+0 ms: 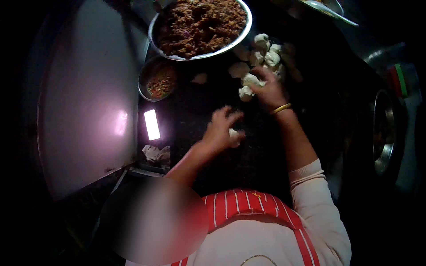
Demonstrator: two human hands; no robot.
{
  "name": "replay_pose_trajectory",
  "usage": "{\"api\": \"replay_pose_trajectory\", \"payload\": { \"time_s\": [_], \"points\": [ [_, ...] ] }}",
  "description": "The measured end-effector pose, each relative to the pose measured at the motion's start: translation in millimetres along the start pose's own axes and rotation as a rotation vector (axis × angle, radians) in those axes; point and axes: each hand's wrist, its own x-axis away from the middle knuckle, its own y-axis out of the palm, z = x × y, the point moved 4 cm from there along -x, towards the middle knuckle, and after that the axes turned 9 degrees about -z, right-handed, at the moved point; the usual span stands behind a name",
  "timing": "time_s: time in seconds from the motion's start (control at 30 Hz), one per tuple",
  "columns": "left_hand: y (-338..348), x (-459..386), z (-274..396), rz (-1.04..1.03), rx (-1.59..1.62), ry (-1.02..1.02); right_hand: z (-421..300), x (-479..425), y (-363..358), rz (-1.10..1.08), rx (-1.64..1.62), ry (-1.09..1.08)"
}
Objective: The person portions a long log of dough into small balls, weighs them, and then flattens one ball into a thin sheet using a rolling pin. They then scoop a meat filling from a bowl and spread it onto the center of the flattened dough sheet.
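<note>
My left hand point(221, 128) is above the dark work surface, fingers spread. A small piece of white dough point(234, 133) sits between its thumb and palm. Farther up and to the right, my right hand point(271, 89), with a yellow bangle at the wrist, reaches over a cluster of dough balls point(272, 58). Its fingertips meet a dough ball point(250, 79), and another dough ball point(245, 93) lies just below. Motion blur hides whether the right fingers grip anything. A flattened dough piece point(199, 78) lies apart to the left.
A large metal bowl point(244, 35) of brown crumbly filling stands at the top. Beside it is a small bowl point(143, 94) with chopped bits. A lit phone point(152, 124) and crumpled paper point(156, 154) lie near the pale wall panel point(90, 89). Metal pan point(387, 159) at right.
</note>
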Motion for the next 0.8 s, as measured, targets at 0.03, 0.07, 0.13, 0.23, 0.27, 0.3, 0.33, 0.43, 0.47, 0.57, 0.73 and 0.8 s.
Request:
{"api": "replay_pose_trajectory", "payload": {
  "time_s": [0.03,0.07,0.13,0.23,0.27,0.3,0.33,0.43,0.47,0.57,0.73,0.8],
  "points": [
    [29,11,-4,-0.114,-0.108,-0.006,17,12,15,-0.073,0.32,-0.117],
    [47,25,2,-0.156,-0.308,0.08,11,30,28,-0.038,0.509,-0.154],
    [61,25,-14,-0.167,-0.29,0.178,2,46,41,0.016,0.685,-0.253],
    [32,11,-19,0.059,-0.008,0.161,24,33,35,-0.076,0.224,-0.025],
    [9,-2,-10,0.274,-0.067,0.251,13,25,29,0.036,0.166,-0.111],
    [-17,-26,1,0.104,-0.049,0.19,41,10,26,0.037,-0.217,0.031],
    [-30,-39,-15,0.196,-0.012,0.195,30,-1,23,0.11,-0.38,0.085],
    [-74,-68,-12,0.181,0.278,-0.006,20,-26,-17,0.22,-0.229,0.082],
    [-84,-78,-27,0.233,0.177,-0.032,31,-33,-44,0.218,0.116,-0.054],
    [-94,-84,-66,0.267,-0.32,-0.296,44,-33,-106,0.188,0.79,-0.076],
    [-87,-89,-152,0.199,-0.376,-0.271,81,22,-188,0.143,1.39,0.285],
    [-107,-90,-162,0.382,-0.309,-0.265,101,35,-200,0.109,1.346,0.317]
  ]
}}
